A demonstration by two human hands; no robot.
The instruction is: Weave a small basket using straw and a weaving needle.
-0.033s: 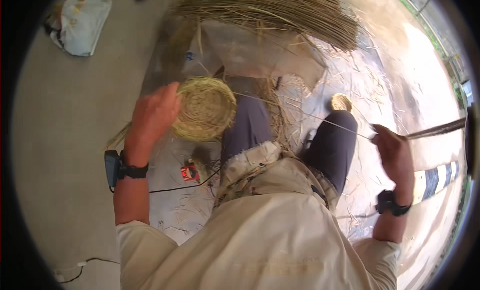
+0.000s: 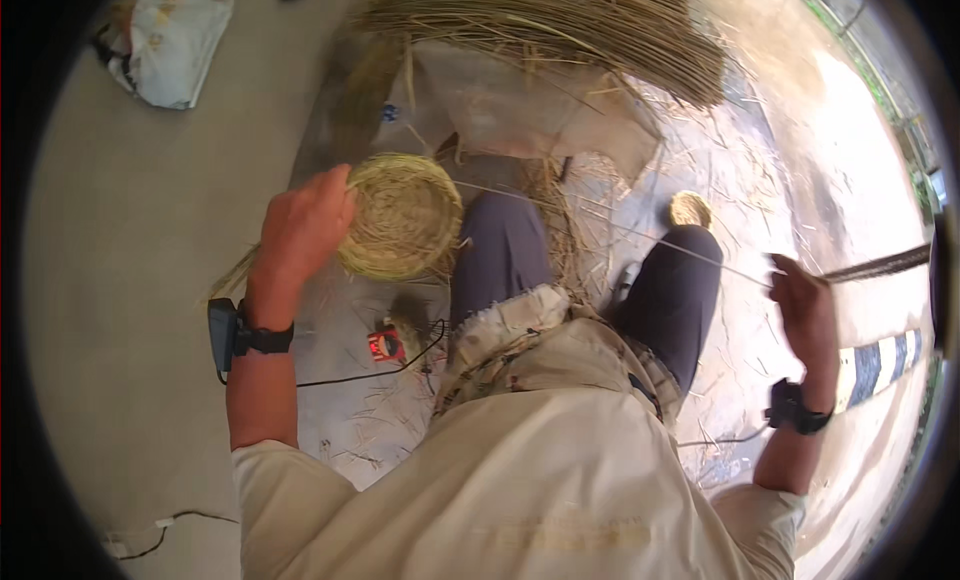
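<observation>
My left hand (image 2: 308, 218) is closed on the left rim of a round, shallow woven straw basket (image 2: 402, 218), its open top turned up toward me. Loose straw ends stick out beside my left wrist. From the basket's right rim a thin pale strand (image 2: 612, 223) runs taut over my knees. At its far end my right hand (image 2: 806, 305), out to the right, pinches the strand; the fingertips are slightly blurred. Whether the strand is cord or straw I cannot tell.
A thick bundle of long straw stalks (image 2: 560, 30) lies at the far side, beside a crumpled sheet (image 2: 520, 100). A small straw coil (image 2: 690, 210) sits past my right knee. A red packet (image 2: 384, 345) and a black cable (image 2: 350, 380) lie left; a white bag (image 2: 180, 40) lies far left.
My right hand has moved a little to the right with the strand, which stays taut. The basket in my left hand has shifted slightly left.
</observation>
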